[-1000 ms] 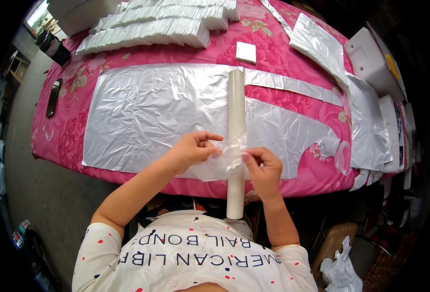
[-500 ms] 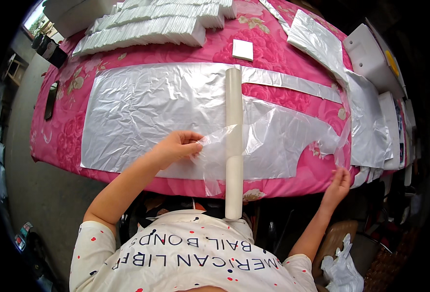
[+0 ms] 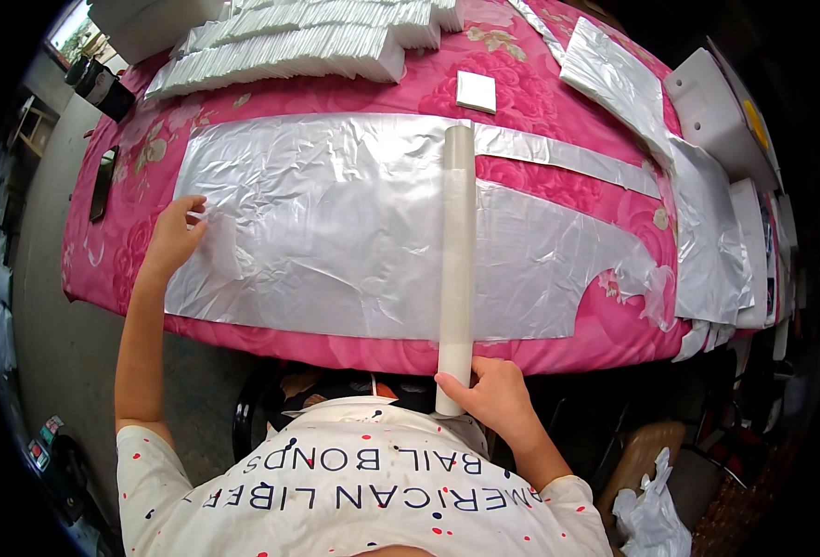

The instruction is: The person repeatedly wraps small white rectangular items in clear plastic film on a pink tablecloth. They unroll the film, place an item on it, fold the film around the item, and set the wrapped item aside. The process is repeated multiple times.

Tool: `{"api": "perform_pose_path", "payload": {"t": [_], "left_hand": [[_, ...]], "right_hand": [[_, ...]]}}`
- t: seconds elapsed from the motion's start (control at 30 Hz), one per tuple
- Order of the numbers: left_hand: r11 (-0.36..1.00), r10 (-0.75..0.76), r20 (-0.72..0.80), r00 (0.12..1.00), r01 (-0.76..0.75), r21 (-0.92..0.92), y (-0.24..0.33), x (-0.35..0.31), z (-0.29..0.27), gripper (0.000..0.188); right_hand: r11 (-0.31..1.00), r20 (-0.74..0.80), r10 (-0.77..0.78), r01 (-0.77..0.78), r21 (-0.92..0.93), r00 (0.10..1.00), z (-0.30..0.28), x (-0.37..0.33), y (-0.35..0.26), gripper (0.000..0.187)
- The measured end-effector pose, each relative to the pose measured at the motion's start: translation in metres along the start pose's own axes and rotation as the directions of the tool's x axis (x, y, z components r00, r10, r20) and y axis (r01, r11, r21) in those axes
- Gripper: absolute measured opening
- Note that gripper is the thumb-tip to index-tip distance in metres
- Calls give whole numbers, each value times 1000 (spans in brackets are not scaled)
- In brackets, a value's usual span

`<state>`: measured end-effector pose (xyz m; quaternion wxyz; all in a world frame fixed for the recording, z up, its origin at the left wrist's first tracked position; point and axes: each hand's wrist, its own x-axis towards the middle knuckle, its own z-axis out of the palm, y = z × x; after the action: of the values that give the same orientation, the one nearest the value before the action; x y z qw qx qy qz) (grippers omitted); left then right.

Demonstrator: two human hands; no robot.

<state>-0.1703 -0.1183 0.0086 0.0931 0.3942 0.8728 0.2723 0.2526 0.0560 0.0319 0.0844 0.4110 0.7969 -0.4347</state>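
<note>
Left hand (image 3: 176, 239) has moved well left of the pale tube (image 3: 458, 260), its fingers bent over clear film (image 3: 232, 249); whether they pinch it, I cannot tell. Right hand (image 3: 498, 395) has come in, nearer, gripping the tube's near end, which overhangs the counter (image 3: 136, 246); its long axis runs away from the body, across the silver sheet (image 3: 335, 213)

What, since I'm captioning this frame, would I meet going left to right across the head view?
Dark phone, left hand, pale roll, silvery sheet at upper right, white box.
</note>
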Motion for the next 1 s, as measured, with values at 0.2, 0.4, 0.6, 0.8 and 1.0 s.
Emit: {"api": "perform_pose_path", "payload": {"t": [0.2,0.4,0.6,0.8,1.0], "left_hand": [[876,468,-13,884,-466,-124,153,-18,62,35],[789,607,111,787,-580,-201,205,-43,168,50],[795,577,219,787,-602,68,201,-37,186,57],[779,591,202,781,-618,105,202,-38,187,59],[766,591,230,773,-627,141,203,-36,185,58]], "right_hand": [[997,-38,-6,4,-72,999,6,1,12,45],[1000,18,26,-25,-15,1000,4,-1,8,44],[997,235,67,-73,17,970,-20,10,-4,55],[974,197,15,-58,217,980,-55,100,-6,65],[852,92,-39,-15,523,995,-98,201,-31,57]]}}
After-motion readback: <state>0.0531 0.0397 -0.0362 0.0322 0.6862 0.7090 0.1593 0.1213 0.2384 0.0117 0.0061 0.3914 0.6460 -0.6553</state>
